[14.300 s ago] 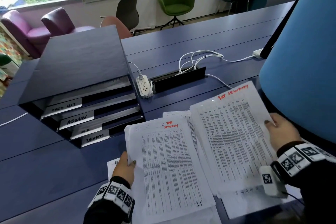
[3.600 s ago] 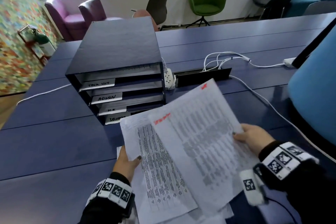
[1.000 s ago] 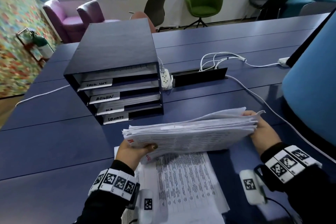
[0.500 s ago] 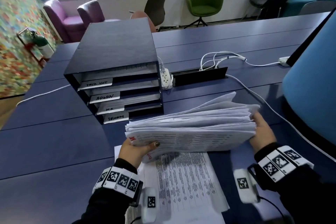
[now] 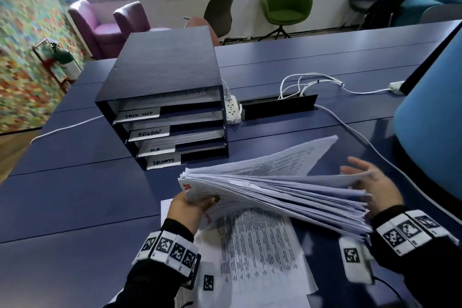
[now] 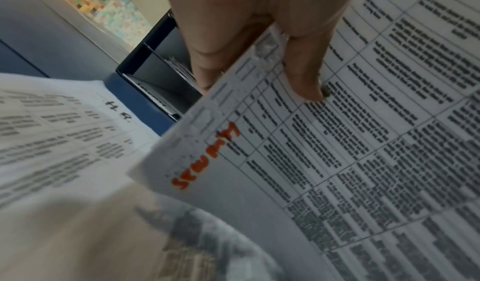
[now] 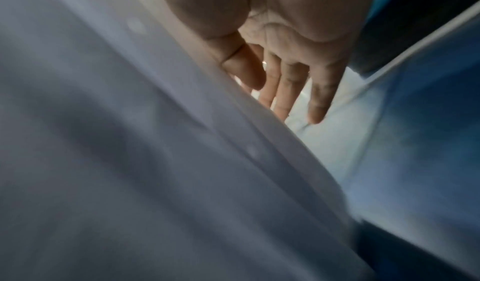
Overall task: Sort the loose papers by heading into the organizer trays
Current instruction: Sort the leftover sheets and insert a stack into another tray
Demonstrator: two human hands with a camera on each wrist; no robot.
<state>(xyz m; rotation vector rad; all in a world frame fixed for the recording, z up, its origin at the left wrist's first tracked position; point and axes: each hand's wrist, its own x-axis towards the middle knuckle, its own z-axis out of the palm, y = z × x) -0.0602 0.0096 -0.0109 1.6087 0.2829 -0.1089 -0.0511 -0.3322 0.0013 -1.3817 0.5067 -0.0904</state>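
From the head camera, a dark blue table (image 5: 75, 197) fills the room's front; armchairs stand behind the four-tray organizer (image 5: 165, 97). In front of the organizer, the paper stack (image 5: 270, 192) is lifted, fanned. The left hand (image 5: 190, 210) pinches its corner.

Left wrist: the thumb (image 6: 306, 76) presses a sheet with an orange heading, perhaps "Security".

Right wrist: the right hand (image 7: 285, 45) has straight fingers against the stack's edge.

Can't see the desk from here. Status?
Left hand grips security stack; right hand open against its edge. Security tray unobstructed.
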